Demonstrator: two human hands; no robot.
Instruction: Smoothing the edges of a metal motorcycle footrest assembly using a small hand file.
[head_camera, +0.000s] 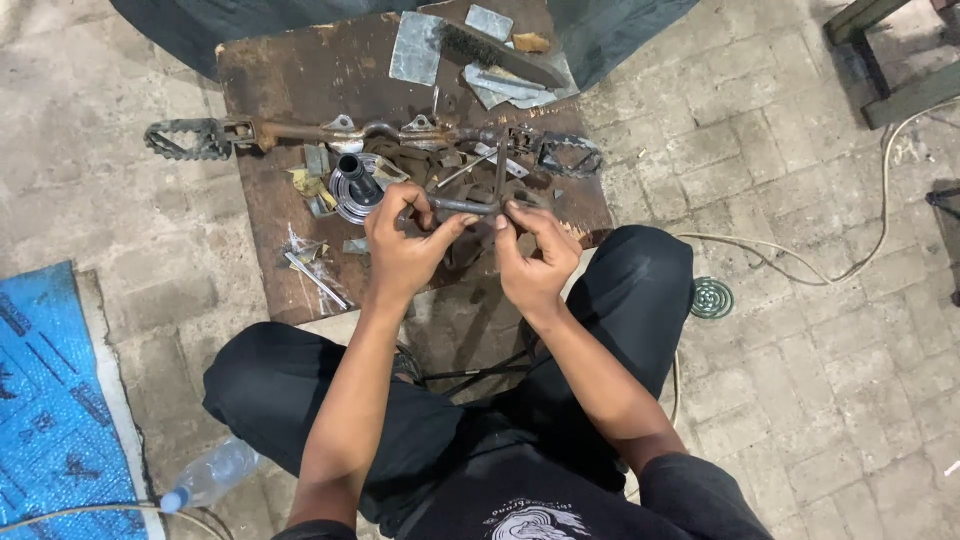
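Observation:
I sit cross-legged on a paved floor in front of a rusty metal plate. My left hand and my right hand both grip a short dark metal rod with a cross piece, held just above the plate's near edge. Beyond it a long rusty footpeg bar lies across the plate, with toothed pegs at its left end and right end. A round ribbed metal part with a black tube stands just left of my left hand.
Flat metal offcuts and a wire brush lie at the plate's far end. A blue sheet and a plastic bottle are at the left. A cable and a round drain cover are on the right.

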